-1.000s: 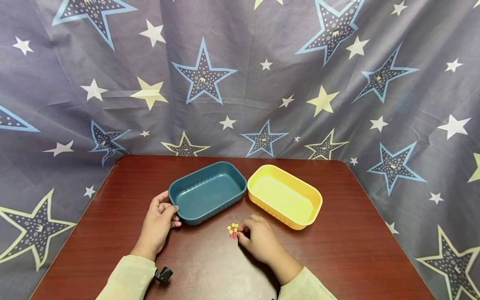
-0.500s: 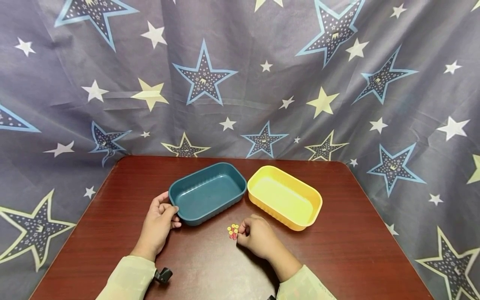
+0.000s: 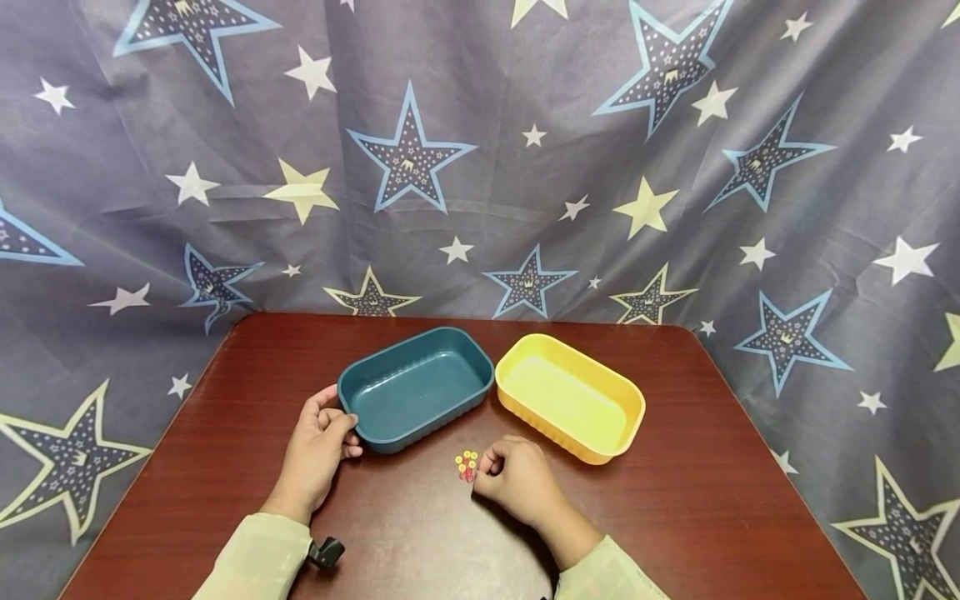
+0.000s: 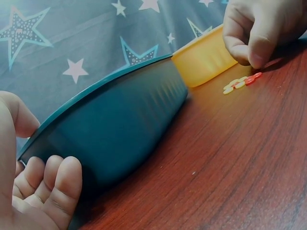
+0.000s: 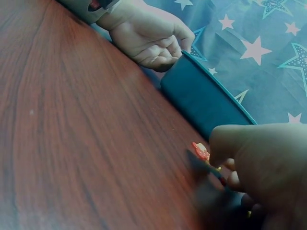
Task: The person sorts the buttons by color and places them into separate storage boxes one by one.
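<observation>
My left hand [image 3: 315,450] grips the near left corner of a teal plastic tray [image 3: 420,393], thumb over the rim and fingers against the outer wall. The tray's inside is bare. At the right edge of a small cluster of yellow and red buttons [image 3: 472,465] is my right hand [image 3: 521,482], its fingers curled and thumb and forefinger close together. In the left wrist view its thumb tip sits just above a red button [image 4: 258,74]. I cannot tell whether a button is between those fingertips. The right wrist view shows the cluster [image 5: 201,151] partly hidden behind the hand.
A yellow plastic tray [image 3: 562,396] stands to the right of the teal one, their corners nearly meeting. Both are on a reddish-brown wooden table [image 3: 712,492]. Behind it hangs a grey curtain [image 3: 480,108] printed with stars. A black strap piece [image 3: 327,552] sits at the left wrist.
My right fingertips shift very slightly beside the buttons. The left hand and both trays keep their places, while the head view tilts a touch upward.
</observation>
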Demonstrator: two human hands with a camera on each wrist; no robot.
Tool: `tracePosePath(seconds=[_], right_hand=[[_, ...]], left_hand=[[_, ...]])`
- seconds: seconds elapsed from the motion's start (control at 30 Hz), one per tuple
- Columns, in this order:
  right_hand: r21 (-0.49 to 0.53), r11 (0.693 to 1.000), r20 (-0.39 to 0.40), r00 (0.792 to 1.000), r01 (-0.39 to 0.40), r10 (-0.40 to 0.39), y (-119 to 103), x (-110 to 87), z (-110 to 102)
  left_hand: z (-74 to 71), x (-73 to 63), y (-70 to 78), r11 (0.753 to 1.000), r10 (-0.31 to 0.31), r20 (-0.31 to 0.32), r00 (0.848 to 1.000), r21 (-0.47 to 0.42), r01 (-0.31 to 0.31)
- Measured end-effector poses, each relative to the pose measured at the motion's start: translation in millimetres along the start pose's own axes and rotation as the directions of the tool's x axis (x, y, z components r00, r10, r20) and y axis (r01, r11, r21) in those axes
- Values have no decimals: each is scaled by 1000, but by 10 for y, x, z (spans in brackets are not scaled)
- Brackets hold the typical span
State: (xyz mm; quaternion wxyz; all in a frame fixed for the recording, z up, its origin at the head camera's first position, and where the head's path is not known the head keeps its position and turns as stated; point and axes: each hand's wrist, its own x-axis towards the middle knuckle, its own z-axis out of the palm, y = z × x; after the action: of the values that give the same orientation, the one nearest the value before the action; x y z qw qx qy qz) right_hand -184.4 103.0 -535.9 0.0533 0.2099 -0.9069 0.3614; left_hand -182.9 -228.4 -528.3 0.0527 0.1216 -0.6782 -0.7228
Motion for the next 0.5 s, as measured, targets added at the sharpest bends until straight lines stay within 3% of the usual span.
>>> tracePosePath(seconds=[0.13, 0.3, 0.5], right_hand=[[90, 995, -19, 999, -47, 49, 20, -13, -12], [209, 968, 21, 991, -137, 135, 20, -3, -59], [253, 952, 51, 985, -171, 163, 7, 3, -98]], left_hand=[[-2, -7, -11, 1000, 3, 1, 1000, -1, -3], [-2, 1, -14, 1000, 6, 3, 1000, -14, -6], [-13, 7, -16, 1000, 5, 3, 1000, -21, -5]])
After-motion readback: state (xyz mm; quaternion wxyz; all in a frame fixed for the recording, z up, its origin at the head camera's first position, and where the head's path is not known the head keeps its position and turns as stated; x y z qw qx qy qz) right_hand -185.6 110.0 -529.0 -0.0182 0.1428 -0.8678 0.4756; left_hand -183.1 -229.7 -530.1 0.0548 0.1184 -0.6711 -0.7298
